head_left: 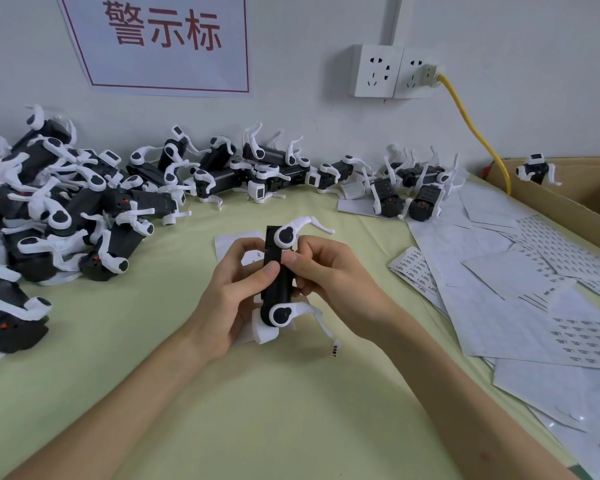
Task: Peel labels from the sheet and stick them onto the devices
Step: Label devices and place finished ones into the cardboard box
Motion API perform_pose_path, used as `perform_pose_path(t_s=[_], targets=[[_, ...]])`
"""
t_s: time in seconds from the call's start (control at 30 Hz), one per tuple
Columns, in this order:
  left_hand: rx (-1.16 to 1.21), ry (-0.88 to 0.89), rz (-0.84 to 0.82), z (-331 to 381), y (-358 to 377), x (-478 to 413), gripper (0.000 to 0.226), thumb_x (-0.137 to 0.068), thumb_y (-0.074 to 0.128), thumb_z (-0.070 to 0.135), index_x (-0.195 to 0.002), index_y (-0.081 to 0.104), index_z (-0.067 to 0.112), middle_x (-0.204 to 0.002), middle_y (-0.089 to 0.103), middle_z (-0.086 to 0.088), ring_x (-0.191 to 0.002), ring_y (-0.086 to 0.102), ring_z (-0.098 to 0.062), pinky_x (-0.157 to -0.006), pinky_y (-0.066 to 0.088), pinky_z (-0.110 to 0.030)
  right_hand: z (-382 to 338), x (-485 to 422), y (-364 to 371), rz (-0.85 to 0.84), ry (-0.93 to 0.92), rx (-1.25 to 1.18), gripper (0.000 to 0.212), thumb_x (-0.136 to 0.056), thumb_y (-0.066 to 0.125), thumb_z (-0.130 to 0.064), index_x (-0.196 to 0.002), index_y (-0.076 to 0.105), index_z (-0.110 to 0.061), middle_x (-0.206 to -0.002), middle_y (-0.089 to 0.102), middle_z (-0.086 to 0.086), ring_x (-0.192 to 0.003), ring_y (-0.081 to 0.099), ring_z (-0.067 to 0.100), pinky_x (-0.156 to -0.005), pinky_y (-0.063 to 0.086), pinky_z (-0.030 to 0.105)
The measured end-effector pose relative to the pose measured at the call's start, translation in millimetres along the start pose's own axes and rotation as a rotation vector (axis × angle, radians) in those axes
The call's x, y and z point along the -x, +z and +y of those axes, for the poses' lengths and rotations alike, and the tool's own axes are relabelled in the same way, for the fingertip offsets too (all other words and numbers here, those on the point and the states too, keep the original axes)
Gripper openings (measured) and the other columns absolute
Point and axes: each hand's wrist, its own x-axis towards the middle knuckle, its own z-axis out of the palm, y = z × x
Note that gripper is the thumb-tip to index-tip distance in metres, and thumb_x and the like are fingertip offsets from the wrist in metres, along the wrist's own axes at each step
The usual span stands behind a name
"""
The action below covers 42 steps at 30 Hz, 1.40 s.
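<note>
Here, from the head camera, a person holds one black, white-legged device (278, 271) just above the pale green table (153, 341), its long body pointing away from them. The left hand (236, 299) is wrapped round the body's left side, with the thumb laid across its top face. The right hand (326, 271) pinches the right edge with curled fingers, and its thumb tip meets the left thumb on the body. Whether a label lies under those thumbs cannot be told. A small printed label (334, 350) shows at the tip of the near right leg. Label sheets (414, 268) lie spread to the right, and a pile of devices (66, 209) sits to the left.

The step looks like seating a label on the body. It would go best with a steady left-hand grip. The right thumb should rub from one end of the label to the other, so it lies square to the edge with no corner lifting and stays clear of the leg joints.
</note>
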Motion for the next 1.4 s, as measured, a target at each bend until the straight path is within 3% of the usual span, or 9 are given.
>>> perform_pose_path(t_s=[0.57,0.67,0.77,0.87,0.93,1.07,1.2,1.27,1.4], targets=[[0.087,-0.038,0.009,6.3,-1.4,-2.1,0.03,-0.086,0.059,0.024,-0.115,0.062,0.018,-0.103,0.075,-0.013,-0.081,0.069,-0.022,-0.062,0.053,-0.029,-7.3,-4.9,-12.7,0.363,0.102,0.015,0.045,-0.097,0.063,-0.012,-0.055,0.048,-0.02,-0.054,0.051,0.001,-0.049,0.041,0.016,-0.051,0.037,0.025],[-0.068,0.018,-0.039,10.5,-3.7,0.3,0.03,-0.095,0.054,0.002,-0.122,0.061,0.013,-0.099,0.078,0.013,-0.089,0.069,-0.006,-0.07,0.052,-0.018,-2.9,-6.7,-18.9,0.546,0.057,0.052,0.042,-0.097,0.062,-0.012,-0.058,0.047,-0.018,-0.056,0.05,-0.002,-0.047,0.041,0.013,-0.051,0.036,0.024],[-0.028,-0.108,-0.046,11.8,-4.8,-2.7,0.059,-0.085,0.057,-0.028,-0.124,0.059,0.017,-0.097,0.068,0.04,-0.091,0.063,0.019,-0.076,0.048,-0.002,-3.9,-8.7,-25.1,0.635,0.07,0.014,0.022,-0.101,0.057,-0.022,-0.081,0.056,-0.014,-0.075,0.062,-0.005,-0.059,0.055,0.009,-0.061,0.043,0.027],[-0.03,-0.134,0.001,8.4,-4.0,-0.3,0.047,-0.093,0.045,-0.021,-0.111,0.066,0.017,-0.093,0.076,0.013,-0.085,0.069,-0.005,-0.067,0.051,-0.017,-8.3,-8.0,-33.9,0.345,0.081,0.029,0.033,-0.095,0.053,-0.048,-0.114,0.067,-0.024,-0.116,0.069,-0.006,-0.102,0.066,0.01,-0.086,0.053,0.032],[-0.015,-0.26,0.004,6.6,-2.8,-3.6,0.034,-0.097,0.044,-0.003,-0.097,0.072,0.016,-0.095,0.07,-0.009,-0.088,0.061,-0.026,-0.077,0.044,-0.036,-9.8,-4.3,-37.9,0.089,0.074,0.164,0.041,-0.089,0.054,-0.052,-0.123,0.066,-0.032,-0.128,0.067,-0.008,-0.118,0.063,0.011,-0.099,0.052,0.037],[0.013,-0.368,-0.038,8.9,-1.4,-3.2,0.02,-0.089,0.061,0.026,-0.088,0.077,0.013,-0.085,0.064,-0.011,-0.077,0.061,-0.023,-0.059,0.047,-0.03,-10.9,3.2,-42.5,-0.182,0.172,0.318,0.034,-0.091,0.064,-0.041,-0.12,0.069,-0.023,-0.116,0.07,0.005,-0.106,0.068,0.019,-0.091,0.055,0.037],[0.145,-0.367,-0.141,12.3,-4.2,-4.6,0.019,-0.096,0.055,0.015,-0.103,0.073,0.014,-0.092,0.073,-0.003,-0.083,0.061,-0.026,-0.071,0.056,-0.03,-14.9,5.5,-50.7,-0.104,0.195,0.272,0.026,-0.101,0.061,-0.035,-0.108,0.068,-0.01,-0.098,0.069,0.02,-0.089,0.066,0.028,-0.075,0.056,0.036],[0.273,-0.413,-0.199,14.8,-3.5,-5.2,0.021,-0.098,0.057,0.031,-0.11,0.065,0.016,-0.097,0.069,-0.002,-0.089,0.053,-0.026,-0.076,0.052,-0.035,-16.9,6.0,-59.2,-0.055,0.231,0.25,0.038,-0.101,0.056,-0.039,-0.109,0.067,-0.004,-0.1,0.069,0.028,-0.085,0.066,0.031,-0.067,0.055,0.032],[0.147,-0.312,0.037,14.0,-9.9,-9.2,0.047,-0.099,0.043,0.046,-0.122,0.06,0.01,-0.119,0.071,-0.022,-0.091,0.072,-0.035,-0.059,0.06,-0.04,-30.8,12.1,-94.3,0.254,0.084,-0.169,0.053,-0.095,0.059,-0.044,-0.127,0.062,-0.002,-0.104,0.07,0.023,-0.083,0.069,0.028,-0.067,0.058,0.03]])
